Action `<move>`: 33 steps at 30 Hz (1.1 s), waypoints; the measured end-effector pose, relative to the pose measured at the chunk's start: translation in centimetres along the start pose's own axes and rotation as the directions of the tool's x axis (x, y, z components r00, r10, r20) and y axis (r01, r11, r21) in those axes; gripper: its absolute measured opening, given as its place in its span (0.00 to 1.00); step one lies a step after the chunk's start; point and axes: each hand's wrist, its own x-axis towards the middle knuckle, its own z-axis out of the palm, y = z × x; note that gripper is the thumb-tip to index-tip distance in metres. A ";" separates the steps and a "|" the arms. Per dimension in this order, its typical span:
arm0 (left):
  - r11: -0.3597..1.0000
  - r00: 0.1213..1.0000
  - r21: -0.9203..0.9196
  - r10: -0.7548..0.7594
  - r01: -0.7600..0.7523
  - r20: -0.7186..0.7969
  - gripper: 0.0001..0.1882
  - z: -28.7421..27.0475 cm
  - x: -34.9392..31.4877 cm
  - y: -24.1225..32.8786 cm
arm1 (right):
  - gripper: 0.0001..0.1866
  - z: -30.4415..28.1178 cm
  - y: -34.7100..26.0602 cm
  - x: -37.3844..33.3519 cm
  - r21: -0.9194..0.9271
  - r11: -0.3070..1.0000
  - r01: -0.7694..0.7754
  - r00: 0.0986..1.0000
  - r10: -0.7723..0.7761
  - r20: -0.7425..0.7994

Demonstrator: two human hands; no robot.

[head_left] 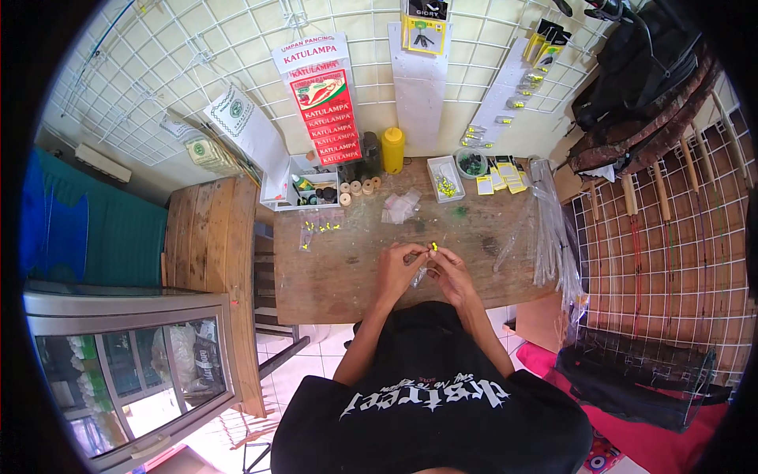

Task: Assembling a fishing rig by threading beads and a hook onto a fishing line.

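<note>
Both hands meet in front of me, above the near half of a wooden table [332, 272]. Between the closed fingertips of my right hand [452, 276] sits a small bright yellow piece [434, 246], too small to name. My left hand [396, 270] pinches right beside it, its fingertips touching those of the right; what they hold is hidden. A bit of clear plastic [420, 276], like a small bag, shows below the fingers between the hands. Farther off, clear bags with similar yellow pieces [322, 227] lie on the left of the table.
A white box [444, 178] of yellow pieces and a round tub [471, 163] stand at the back. Empty clear bags [401, 207], thread spools [355, 188], a yellow bottle [392, 150] and a white organizer [296, 201] lie nearby. Long plastic sleeves [545, 229] hang over the right edge.
</note>
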 end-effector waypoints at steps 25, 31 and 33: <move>0.960 0.980 -0.272 -0.006 0.061 0.198 0.16 -2.1 0.5 0.6 | 0.11 1.5 -4.0 -2.1 -0.812 0.353 0.466 0.821 -0.514 0.248; 0.901 0.941 -0.386 -0.062 0.196 0.332 0.19 -1.8 0.4 -0.6 | 0.14 2.6 -5.0 -3.1 -0.842 0.253 0.476 0.812 -0.495 0.310; 0.897 0.947 -0.406 -0.041 0.175 0.318 0.19 -1.6 0.4 -1.2 | 0.16 2.0 -4.7 -2.8 -0.827 0.246 0.505 0.794 -0.509 0.333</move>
